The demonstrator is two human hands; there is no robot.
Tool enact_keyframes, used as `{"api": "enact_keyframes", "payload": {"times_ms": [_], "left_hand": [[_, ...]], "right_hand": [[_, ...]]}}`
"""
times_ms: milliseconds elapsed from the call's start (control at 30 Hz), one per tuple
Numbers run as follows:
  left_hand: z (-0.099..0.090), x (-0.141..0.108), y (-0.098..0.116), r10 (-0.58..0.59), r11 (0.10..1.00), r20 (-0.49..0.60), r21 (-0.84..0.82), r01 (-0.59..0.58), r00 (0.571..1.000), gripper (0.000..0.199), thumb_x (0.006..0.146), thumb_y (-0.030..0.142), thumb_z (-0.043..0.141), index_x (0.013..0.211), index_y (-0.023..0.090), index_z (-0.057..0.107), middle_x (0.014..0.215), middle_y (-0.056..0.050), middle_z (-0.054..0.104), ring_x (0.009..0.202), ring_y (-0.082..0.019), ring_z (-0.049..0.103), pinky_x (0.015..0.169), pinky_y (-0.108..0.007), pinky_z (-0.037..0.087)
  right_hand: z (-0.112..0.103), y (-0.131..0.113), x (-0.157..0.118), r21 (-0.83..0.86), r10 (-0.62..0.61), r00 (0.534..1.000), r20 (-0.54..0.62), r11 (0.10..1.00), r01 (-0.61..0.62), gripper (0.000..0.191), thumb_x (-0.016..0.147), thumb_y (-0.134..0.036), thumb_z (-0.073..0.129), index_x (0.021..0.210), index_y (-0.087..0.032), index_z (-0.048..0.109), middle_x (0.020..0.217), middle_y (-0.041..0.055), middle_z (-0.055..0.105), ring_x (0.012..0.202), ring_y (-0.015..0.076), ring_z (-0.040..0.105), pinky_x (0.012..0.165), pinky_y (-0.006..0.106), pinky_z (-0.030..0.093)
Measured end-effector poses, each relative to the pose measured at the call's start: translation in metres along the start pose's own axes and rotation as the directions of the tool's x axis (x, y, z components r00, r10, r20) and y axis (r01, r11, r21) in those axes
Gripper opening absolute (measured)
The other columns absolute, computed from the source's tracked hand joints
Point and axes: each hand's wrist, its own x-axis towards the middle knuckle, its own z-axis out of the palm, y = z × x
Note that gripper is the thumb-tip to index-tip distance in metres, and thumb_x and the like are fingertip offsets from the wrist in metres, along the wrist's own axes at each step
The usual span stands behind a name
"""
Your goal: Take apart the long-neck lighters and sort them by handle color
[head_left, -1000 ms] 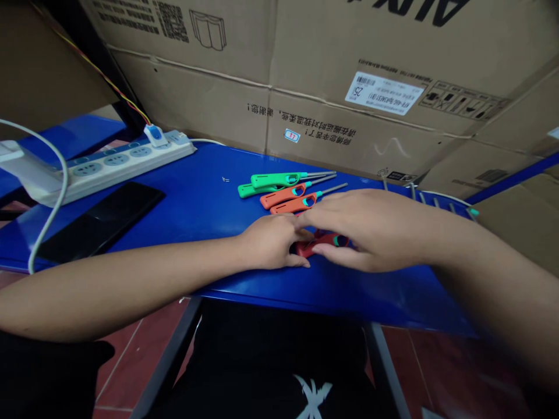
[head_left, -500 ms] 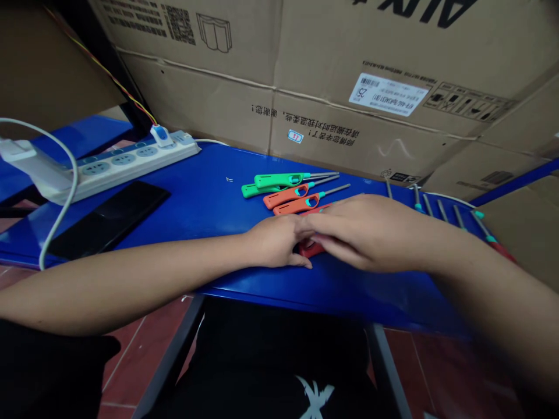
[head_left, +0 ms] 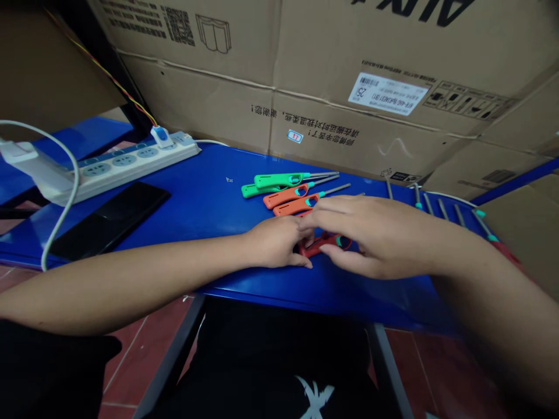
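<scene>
My left hand (head_left: 277,241) rests on the blue table, its fingers curled over the handle end of a dark red long-nosed gas lighter (head_left: 312,247), thumb below it. Over the same lighter is my right hand (head_left: 375,233), thumb and fingers apart. Its thumb tip is by the lighter's handle and its forefinger reaches close to my left fingers. The lighter's nozzle is hidden under my right hand. Just behind lie two orange lighters (head_left: 290,205) and two green lighters (head_left: 277,181), nozzles to the right. Another red lighter is mostly covered by my right hand.
Several more lighters show only metal nozzles (head_left: 443,209) beyond my right forearm. A black phone (head_left: 111,218) and a white power strip (head_left: 135,160) with cables lie at left. Tiny metal pieces (head_left: 229,180) lie mid-table. A large cardboard box (head_left: 244,105) stands behind.
My right thumb and fingers have spread apart, uncovering more of the dark red lighter. My left hand has stayed in place.
</scene>
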Motion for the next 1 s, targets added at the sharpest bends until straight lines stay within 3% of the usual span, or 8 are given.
{"api": "enact_keyframes", "payload": {"times_ms": [100, 167, 300, 467, 633, 800, 900, 1000], "left_hand": [[0.001, 0.0, 0.0, -0.01, 0.999, -0.014, 0.042, 0.01, 1.0, 0.031, 0.076, 0.042, 0.082, 0.09, 0.017, 0.068, 0.093, -0.005, 0.071, 0.086, -0.021, 0.066, 0.067, -0.029, 0.046], [0.001, 0.0, 0.0, -0.017, 0.998, -0.025, 0.061, 0.018, 1.0, 0.033, 0.075, 0.043, 0.083, 0.09, 0.017, 0.068, 0.093, -0.005, 0.071, 0.082, -0.02, 0.066, 0.065, -0.028, 0.045], [0.001, 0.0, 0.001, -0.032, 0.999, -0.04, 0.027, 0.033, 0.999, 0.033, 0.076, 0.045, 0.082, 0.088, 0.017, 0.068, 0.091, -0.004, 0.071, 0.079, -0.019, 0.065, 0.062, -0.027, 0.043], [-0.001, 0.001, 0.001, -0.033, 0.999, 0.002, 0.015, 0.033, 0.999, 0.029, 0.077, 0.041, 0.082, 0.088, 0.018, 0.067, 0.087, -0.003, 0.071, 0.079, -0.02, 0.065, 0.061, -0.027, 0.041], [-0.002, 0.002, 0.004, -0.065, 0.996, 0.024, 0.055, 0.064, 0.998, 0.034, 0.078, 0.045, 0.08, 0.09, 0.017, 0.066, 0.084, -0.003, 0.071, 0.073, -0.018, 0.062, 0.059, -0.026, 0.038], [-0.007, 0.004, 0.01, -0.117, 0.989, 0.093, 0.099, 0.108, 0.989, 0.034, 0.08, 0.047, 0.079, 0.088, 0.017, 0.065, 0.081, -0.002, 0.068, 0.069, -0.016, 0.06, 0.057, -0.026, 0.035], [-0.008, 0.006, 0.011, -0.128, 0.986, 0.114, 0.121, 0.114, 0.985, 0.035, 0.082, 0.049, 0.077, 0.088, 0.017, 0.065, 0.086, -0.003, 0.069, 0.073, -0.017, 0.062, 0.059, -0.026, 0.036], [-0.007, 0.006, 0.01, -0.115, 0.985, 0.122, 0.142, 0.098, 0.986, 0.036, 0.082, 0.05, 0.077, 0.09, 0.017, 0.065, 0.094, -0.006, 0.071, 0.083, -0.02, 0.064, 0.062, -0.027, 0.039]], "right_hand": [[0.001, -0.003, 0.001, -0.142, 0.196, 0.98, -0.03, 0.97, -0.198, 0.032, 0.099, -0.039, 0.048, 0.112, -0.018, 0.068, 0.077, 0.0076, 0.069, 0.068, 0.022, 0.059, 0.061, 0.031, 0.037], [0.001, -0.003, 0.001, -0.137, 0.145, 0.989, -0.003, 0.98, -0.144, 0.028, 0.099, -0.031, 0.046, 0.109, -0.018, 0.069, 0.079, 0.008, 0.069, 0.071, 0.0221, 0.061, 0.064, 0.031, 0.039], [0.001, -0.003, -0.001, -0.02, -0.067, 0.997, 0.027, 0.997, 0.068, 0.033, 0.094, -0.018, 0.049, 0.123, -0.021, 0.064, 0.115, 0.0114, 0.069, 0.099, 0.0228, 0.063, 0.079, 0.034, 0.045], [0.007, -0.001, 0.0, -0.212, 0.067, 0.998, -0.011, 0.975, -0.068, 0.03, 0.101, -0.033, 0.044, 0.099, -0.019, 0.07, 0.084, 0.0097, 0.072, 0.076, 0.0236, 0.065, 0.068, 0.035, 0.043], [0.012, 0.005, -0.01, -0.043, 0.003, 0.995, -0.095, 0.999, -0.007, 0.033, 0.098, -0.023, 0.046, 0.127, -0.019, 0.063, 0.12, 0.0116, 0.072, 0.101, 0.024, 0.067, 0.079, 0.036, 0.05], [0.022, 0.011, -0.022, 0.084, 0.016, 0.981, -0.193, 0.996, 0.0, 0.047, 0.091, -0.017, 0.052, 0.138, -0.022, 0.057, 0.131, 0.0082, 0.069, 0.111, 0.0227, 0.067, 0.091, 0.037, 0.052], [0.029, 0.014, -0.024, 0.069, 0.045, 0.969, -0.242, 0.997, -0.029, 0.042, 0.093, -0.02, 0.051, 0.135, -0.022, 0.059, 0.128, 0.0073, 0.071, 0.11, 0.0224, 0.068, 0.091, 0.035, 0.052], [0.03, 0.013, -0.024, -0.044, 0.081, 0.971, -0.226, 0.995, -0.093, 0.031, 0.1, -0.03, 0.048, 0.123, -0.022, 0.067, 0.105, 0.0067, 0.078, 0.089, 0.0232, 0.072, 0.078, 0.035, 0.052]]}}
